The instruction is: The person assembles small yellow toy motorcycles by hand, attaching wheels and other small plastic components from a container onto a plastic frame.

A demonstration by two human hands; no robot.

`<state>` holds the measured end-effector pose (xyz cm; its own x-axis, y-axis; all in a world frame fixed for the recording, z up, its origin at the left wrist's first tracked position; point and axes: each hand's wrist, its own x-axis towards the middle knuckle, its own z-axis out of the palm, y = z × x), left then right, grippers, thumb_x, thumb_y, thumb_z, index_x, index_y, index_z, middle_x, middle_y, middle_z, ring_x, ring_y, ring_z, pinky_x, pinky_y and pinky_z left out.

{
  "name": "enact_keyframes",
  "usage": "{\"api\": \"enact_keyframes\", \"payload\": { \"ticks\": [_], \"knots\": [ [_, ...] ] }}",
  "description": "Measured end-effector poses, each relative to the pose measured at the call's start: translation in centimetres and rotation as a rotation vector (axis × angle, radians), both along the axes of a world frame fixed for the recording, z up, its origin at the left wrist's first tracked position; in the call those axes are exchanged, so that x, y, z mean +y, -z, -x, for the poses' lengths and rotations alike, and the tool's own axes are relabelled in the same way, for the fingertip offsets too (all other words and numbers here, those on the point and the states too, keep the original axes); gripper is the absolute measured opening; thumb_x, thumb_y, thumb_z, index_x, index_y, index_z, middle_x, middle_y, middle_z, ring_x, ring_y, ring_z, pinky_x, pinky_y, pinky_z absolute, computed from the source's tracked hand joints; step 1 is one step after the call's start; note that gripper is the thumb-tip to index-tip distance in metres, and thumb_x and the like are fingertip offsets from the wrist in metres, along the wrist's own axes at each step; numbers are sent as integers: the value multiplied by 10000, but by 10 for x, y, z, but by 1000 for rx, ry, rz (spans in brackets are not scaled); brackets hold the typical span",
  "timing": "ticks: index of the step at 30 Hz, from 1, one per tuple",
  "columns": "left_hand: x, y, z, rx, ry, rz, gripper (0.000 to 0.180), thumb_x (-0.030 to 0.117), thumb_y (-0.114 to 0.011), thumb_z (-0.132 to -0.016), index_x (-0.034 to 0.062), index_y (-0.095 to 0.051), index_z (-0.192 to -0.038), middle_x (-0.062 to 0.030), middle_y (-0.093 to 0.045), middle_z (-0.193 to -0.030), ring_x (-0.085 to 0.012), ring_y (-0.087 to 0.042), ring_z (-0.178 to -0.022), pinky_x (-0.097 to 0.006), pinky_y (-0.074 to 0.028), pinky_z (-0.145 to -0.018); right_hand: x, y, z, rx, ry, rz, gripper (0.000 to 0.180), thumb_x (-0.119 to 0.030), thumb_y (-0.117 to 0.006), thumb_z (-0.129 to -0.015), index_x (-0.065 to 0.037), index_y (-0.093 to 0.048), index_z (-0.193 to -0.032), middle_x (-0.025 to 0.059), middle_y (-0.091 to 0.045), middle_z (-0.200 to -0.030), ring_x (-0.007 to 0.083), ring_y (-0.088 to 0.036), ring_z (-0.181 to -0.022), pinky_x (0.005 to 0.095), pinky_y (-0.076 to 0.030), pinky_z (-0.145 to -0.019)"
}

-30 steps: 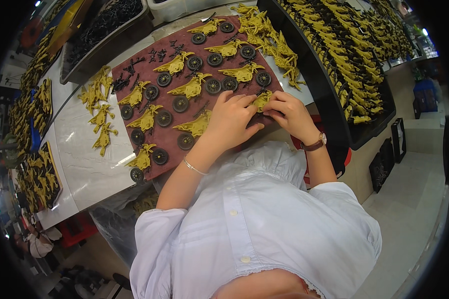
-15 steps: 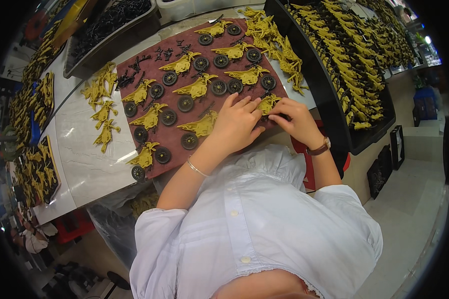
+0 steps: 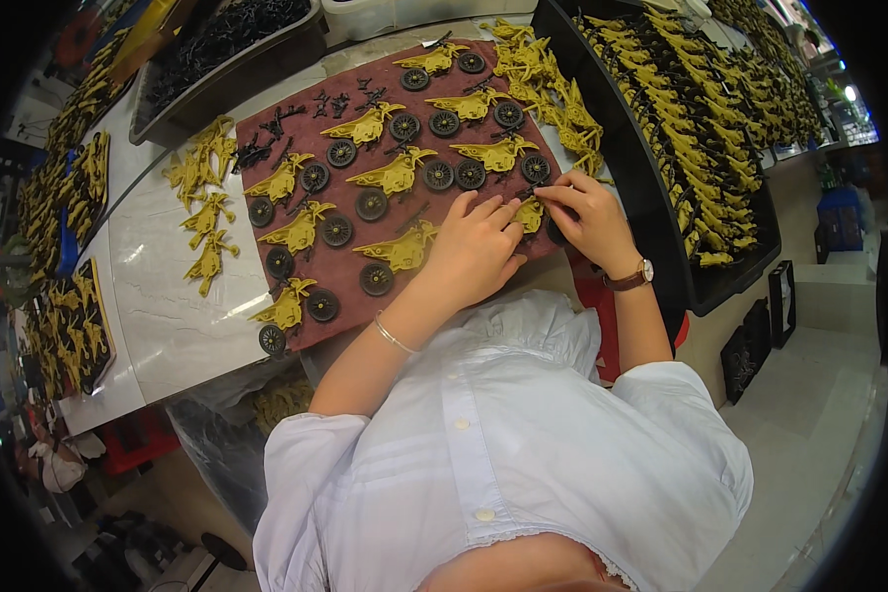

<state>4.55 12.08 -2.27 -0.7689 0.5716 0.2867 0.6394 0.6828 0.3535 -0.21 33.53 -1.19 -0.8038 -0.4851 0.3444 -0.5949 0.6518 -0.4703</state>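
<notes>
My left hand [image 3: 472,249] lies over the near right part of a dark red mat [image 3: 316,187], its fingers bent against a yellow toy motorcycle body [image 3: 530,215] and steadying it. At the upper edge of that body my right hand [image 3: 594,219] pinches thumb and forefinger together. Whatever sits in this pinch is too small to make out. A black toy wheel [image 3: 555,233] shows partly under the right hand. Left of my hands lies another yellow body [image 3: 405,249], with a black wheel [image 3: 376,279] at its lower end. More bodies with wheels lie in rows across the mat.
Small black parts [image 3: 340,105] lie at the mat's far left. Loose yellow bodies are heaped at its left [image 3: 207,212] and far right [image 3: 553,94]. A black tray [image 3: 651,212] of yellow-and-black pieces borders the right. A grey bin [image 3: 232,74] of black parts stands far left.
My right hand has shifted slightly up, and its wrist has turned so the watch face shows. The left hand stays at the same yellow body. The whole view has moved a little.
</notes>
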Motion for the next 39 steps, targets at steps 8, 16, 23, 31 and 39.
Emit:
{"api": "enact_keyframes", "payload": {
  "ticks": [8, 16, 23, 31, 39],
  "knots": [
    [3, 2, 0, 31, -6, -16, 395, 270, -699, -786, 6, -628, -1071, -148, -566, -1294, -297, -513, -1209, -456, -350, -1047, -1, 7, -12, 86, 60, -1, 207, -108, -680, -794, -85, -725, -995, 65, -591, -845, 240, -599, -765, 344, -490, -671],
    [6, 3, 2, 32, -31, -118, 349, 270, -698, -775, -10, -664, -981, -166, -604, -1218, -296, -537, -1167, -439, -383, -999, -6, 8, -14, 100, 84, -34, 245, -133, -681, -795, -78, -711, -1032, 86, -584, -886, 262, -597, -773, 350, -487, -673],
    [5, 5, -4, 94, -61, -96, 348, 293, -695, -772, 0, -667, -957, -170, -596, -1207, -323, -521, -1164, -454, -371, -1003, -12, -12, -5, -181, 100, 242, 292, 15, -541, -817, -7, -612, -1099, 83, -581, -934, 178, -580, -819, 289, -487, -750],
    [-6, 2, -9, 55, -88, -209, 343, 279, -718, -768, 29, -620, -981, -151, -540, -1161, -311, -496, -1111, -445, -367, -981, -82, -20, 56, -658, -213, 778, 190, 29, -450, -969, 21, -468, -1159, 104, -565, -1079, 173, -624, -1007, 293, -537, -894],
    [-31, -3, -18, 70, -162, -207, 303, 252, -693, -793, 52, -624, -1010, -134, -559, -1170, -304, -507, -1148, -471, -360, -997, -204, -17, 164, -768, -427, 711, 367, -107, -582, -964, -19, -497, -1310, 131, -625, -1182, 177, -641, -1034, 284, -559, -875]
  ]
}}
